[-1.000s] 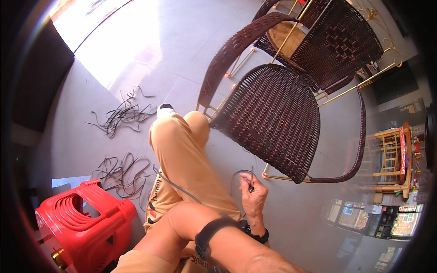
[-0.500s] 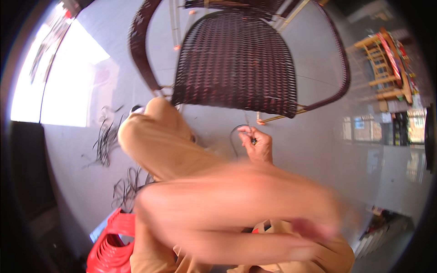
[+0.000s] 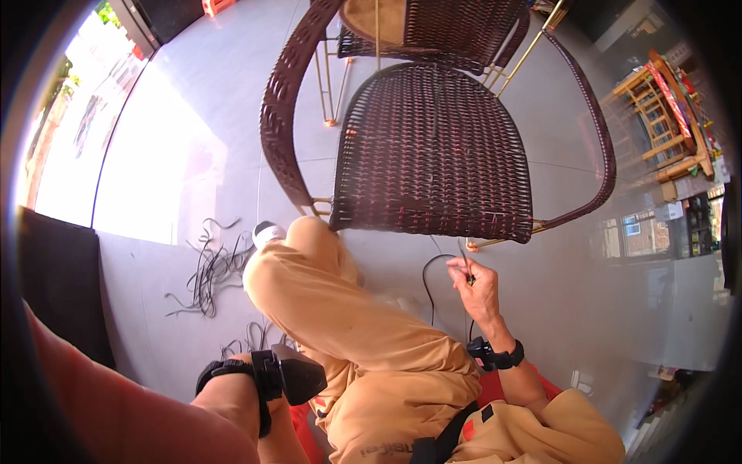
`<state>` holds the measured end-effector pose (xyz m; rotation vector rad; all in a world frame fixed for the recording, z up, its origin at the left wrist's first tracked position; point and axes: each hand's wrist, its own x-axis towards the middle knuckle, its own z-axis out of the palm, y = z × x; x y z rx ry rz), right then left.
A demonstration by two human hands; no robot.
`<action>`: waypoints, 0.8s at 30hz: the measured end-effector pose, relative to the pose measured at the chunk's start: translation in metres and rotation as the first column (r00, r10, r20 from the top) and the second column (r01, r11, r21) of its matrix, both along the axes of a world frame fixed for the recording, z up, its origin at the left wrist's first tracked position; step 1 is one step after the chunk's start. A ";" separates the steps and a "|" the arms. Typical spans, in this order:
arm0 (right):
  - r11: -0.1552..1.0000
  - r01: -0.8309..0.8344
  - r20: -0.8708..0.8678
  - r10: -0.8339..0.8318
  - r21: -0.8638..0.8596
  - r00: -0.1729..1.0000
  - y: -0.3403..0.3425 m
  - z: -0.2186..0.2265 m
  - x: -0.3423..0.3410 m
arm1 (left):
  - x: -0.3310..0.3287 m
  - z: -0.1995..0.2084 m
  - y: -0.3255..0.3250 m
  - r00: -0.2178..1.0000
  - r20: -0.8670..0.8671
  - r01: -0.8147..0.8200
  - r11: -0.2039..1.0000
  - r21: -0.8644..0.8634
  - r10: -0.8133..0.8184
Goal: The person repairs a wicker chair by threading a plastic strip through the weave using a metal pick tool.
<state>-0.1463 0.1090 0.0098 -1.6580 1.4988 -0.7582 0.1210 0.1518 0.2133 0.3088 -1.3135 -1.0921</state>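
Head view. Grips a thin pointed tool (image 3: pixel 471 279) in the right hand (image 3: pixel 481 294), same as half a second ago, with fingers closed narrowly round the handle. Shows a dark strip (image 3: pixel 425 275) looping out just left of that hand. Holds the left hand (image 3: pixel 131 414) low at far left, close to the lens, no longer blurred across the middle; cannot tell its grip. Keeps the woven chair (image 3: pixel 437 151) just ahead of the right hand, now lower in view. Has the bent leg (image 3: pixel 332 301) between both hands. Leaves one heap of strips (image 3: pixel 209 274) well left of the right hand, a second heap (image 3: pixel 251 336) partly covered by the leg and black wrist device (image 3: pixel 297 375), and a wooden rack (image 3: pixel 661 124) far off to the right.
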 end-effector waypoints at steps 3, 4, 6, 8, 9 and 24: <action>0.995 -0.017 -0.036 0.013 -0.096 0.999 -0.018 -0.002 0.001 | 0.006 -0.002 -0.005 0.989 0.001 -0.145 0.989 -0.017 0.145; 0.992 -0.010 0.001 0.010 -0.129 1.000 -0.033 0.004 0.011 | 0.011 0.005 -0.008 0.978 0.021 -0.207 0.978 -0.037 0.208; 0.982 0.032 0.043 -0.024 -0.188 0.999 -0.057 0.008 0.008 | 0.011 0.018 -0.003 0.933 0.021 -0.356 0.930 -0.088 0.359; 0.983 0.080 0.060 -0.071 -0.166 0.996 -0.076 0.011 0.007 | 0.014 0.030 -0.006 0.849 0.035 -0.520 0.845 -0.121 0.527; 0.986 0.104 0.070 -0.096 -0.128 0.993 -0.089 0.016 0.011 | 0.016 0.035 -0.008 0.787 0.074 -0.602 0.788 -0.127 0.613; 0.712 -0.071 -0.470 -0.381 -0.698 0.796 -0.168 -0.034 -0.037 | -0.068 -0.193 -0.145 0.097 0.988 -0.319 0.944 -0.081 0.118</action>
